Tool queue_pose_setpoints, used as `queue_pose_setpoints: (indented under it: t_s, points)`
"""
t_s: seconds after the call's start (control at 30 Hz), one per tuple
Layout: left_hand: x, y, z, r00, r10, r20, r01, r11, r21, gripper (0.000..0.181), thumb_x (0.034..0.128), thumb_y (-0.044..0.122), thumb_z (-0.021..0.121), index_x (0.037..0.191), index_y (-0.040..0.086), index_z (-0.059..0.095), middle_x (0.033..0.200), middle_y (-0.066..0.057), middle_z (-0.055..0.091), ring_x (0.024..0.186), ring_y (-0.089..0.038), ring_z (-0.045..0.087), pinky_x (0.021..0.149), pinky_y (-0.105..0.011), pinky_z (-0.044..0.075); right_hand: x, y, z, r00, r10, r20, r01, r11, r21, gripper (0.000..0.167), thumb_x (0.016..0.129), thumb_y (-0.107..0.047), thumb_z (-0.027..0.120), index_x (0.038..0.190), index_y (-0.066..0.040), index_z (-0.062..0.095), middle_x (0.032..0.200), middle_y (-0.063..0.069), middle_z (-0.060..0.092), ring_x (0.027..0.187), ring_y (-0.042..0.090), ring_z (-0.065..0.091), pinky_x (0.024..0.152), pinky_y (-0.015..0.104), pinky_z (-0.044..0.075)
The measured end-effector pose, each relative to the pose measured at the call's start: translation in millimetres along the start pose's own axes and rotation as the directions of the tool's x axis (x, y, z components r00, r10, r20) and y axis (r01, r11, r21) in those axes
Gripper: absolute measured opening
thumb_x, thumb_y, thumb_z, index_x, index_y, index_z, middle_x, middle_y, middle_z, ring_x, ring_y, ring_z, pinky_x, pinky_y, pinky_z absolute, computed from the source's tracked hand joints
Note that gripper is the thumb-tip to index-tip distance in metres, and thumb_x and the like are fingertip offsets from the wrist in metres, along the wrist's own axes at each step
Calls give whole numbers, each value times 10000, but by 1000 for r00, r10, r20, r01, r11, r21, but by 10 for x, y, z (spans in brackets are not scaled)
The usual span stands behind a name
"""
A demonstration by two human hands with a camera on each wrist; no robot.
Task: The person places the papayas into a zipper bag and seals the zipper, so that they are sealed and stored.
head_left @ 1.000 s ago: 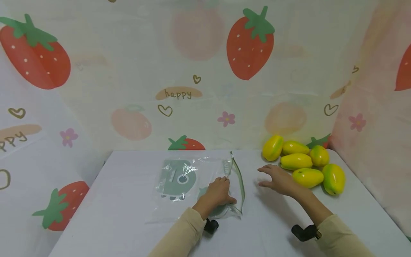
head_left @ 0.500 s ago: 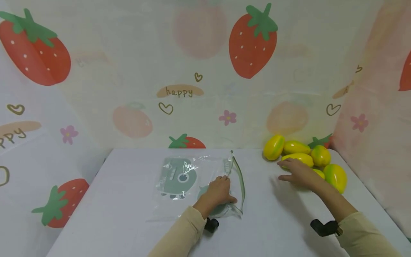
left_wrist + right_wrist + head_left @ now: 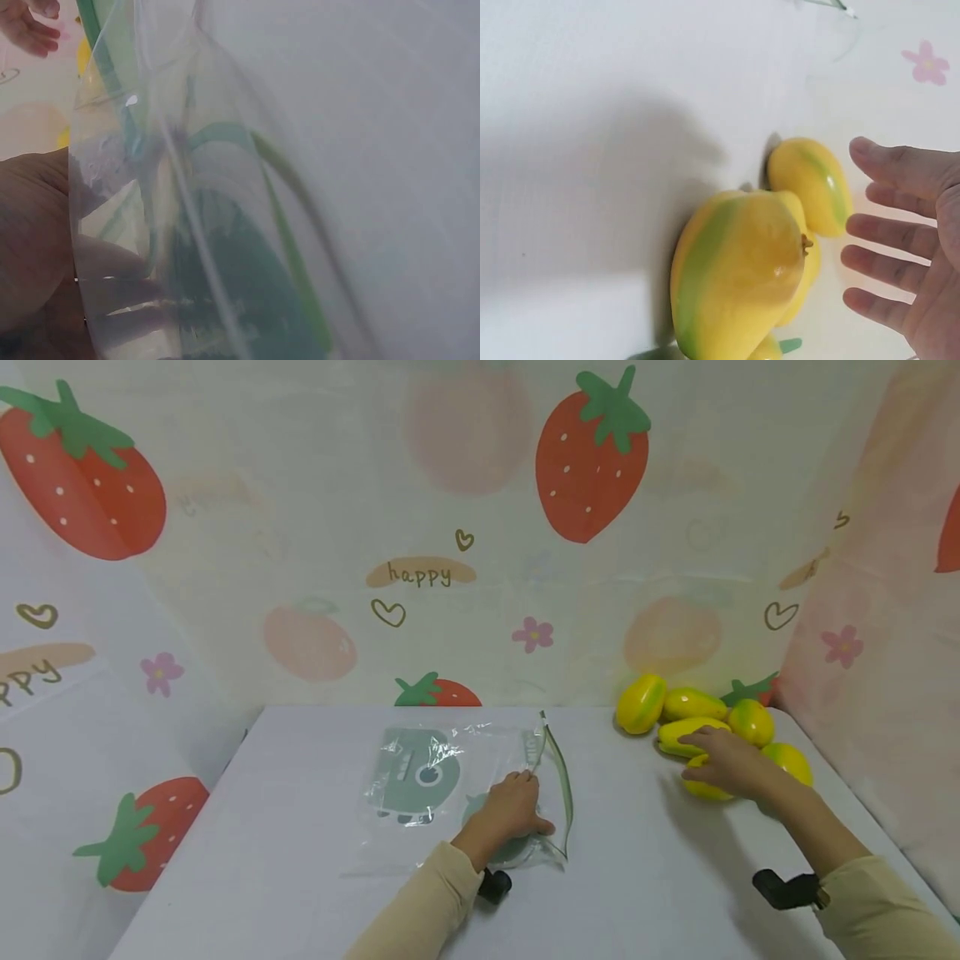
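Observation:
A clear zip bag (image 3: 420, 852) with a green dinosaur print lies flat, its green-edged mouth gaping to the right. My left hand (image 3: 510, 810) grips the bag near that mouth. Clear plastic (image 3: 217, 225) covers part of the left hand (image 3: 34, 247) in the left wrist view. My right hand (image 3: 731, 764) hovers over the nearest yellow mango (image 3: 703, 783), partly hiding it. Its fingers are spread and hold nothing. From the right wrist, a large mango (image 3: 735, 277) with a green stripe sits just beside the right hand (image 3: 922, 240), apart from it.
More yellow-green mangoes cluster at the back right, including a mango (image 3: 641, 704) by the back wall and a mango (image 3: 791, 767) behind my right forearm. The white table (image 3: 300, 802) meets a fruit-patterned backdrop (image 3: 450, 635).
My right hand has moved right, away from the bag's mouth and over the front mangoes, with its fingers still spread. The left hand and the bag have stayed in place.

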State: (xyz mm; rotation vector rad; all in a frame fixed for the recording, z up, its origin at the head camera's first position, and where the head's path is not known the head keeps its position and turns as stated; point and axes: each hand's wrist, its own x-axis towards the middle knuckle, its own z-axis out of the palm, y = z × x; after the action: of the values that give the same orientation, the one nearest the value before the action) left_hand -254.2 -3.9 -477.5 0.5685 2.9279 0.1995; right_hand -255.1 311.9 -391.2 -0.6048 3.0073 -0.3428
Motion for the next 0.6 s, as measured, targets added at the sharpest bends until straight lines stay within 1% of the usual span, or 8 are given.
queue_pose_setpoints:
  t_s: [0.1, 0.2, 0.3, 0.47, 0.6]
  points:
    - [-6, 2, -9, 1000, 5, 9, -5, 1000, -5, 804, 777, 514, 771, 1350, 6, 524, 1421, -112, 522, 1309, -250, 486, 1001, -396, 502, -17, 55, -8, 1000, -3, 0, 3, 1000, 0, 503, 844, -225, 739, 1234, 65, 607, 1219, 313, 591, 1119, 488, 552, 959, 627, 451]
    - [-21, 4, -12, 1000, 10, 9, -10, 1000, -3, 798, 774, 513, 773, 1339, 4, 530, 1411, -115, 529, 1302, -254, 493, 994, -406, 506, -39, 106, -28, 1000, 3, 5, -3, 1000, -3, 504, 838, -222, 743, 1223, 74, 608, 1207, 323, 586, 1107, 494, 550, 949, 634, 450]
    - [-22, 5, -6, 1000, 11, 7, -11, 1000, -7, 788, 771, 505, 780, 1326, 2, 536, 1392, -116, 539, 1288, -255, 500, 991, -409, 506, -63, 137, -57, 999, 25, 24, -25, 1000, 4, 516, 840, -236, 739, 1232, 70, 603, 1230, 336, 568, 1126, 516, 533, 949, 650, 439]
    - [-12, -2, -7, 1000, 7, 8, -7, 1000, -6, 780, 770, 504, 781, 1319, 5, 540, 1379, -111, 545, 1284, -251, 502, 995, -404, 503, -86, 179, -92, 998, 42, 47, -43, 999, 8, 540, 827, -243, 752, 1232, 79, 597, 1243, 353, 555, 1140, 543, 513, 952, 671, 423]
    - [-12, -4, -17, 1000, 5, 8, -5, 1000, -3, 782, 770, 510, 779, 1323, 11, 540, 1385, -104, 544, 1294, -246, 499, 998, -401, 504, -95, 231, -91, 998, 47, 48, -47, 999, 9, 546, 808, -233, 768, 1222, 82, 603, 1225, 352, 566, 1141, 551, 507, 955, 680, 414]
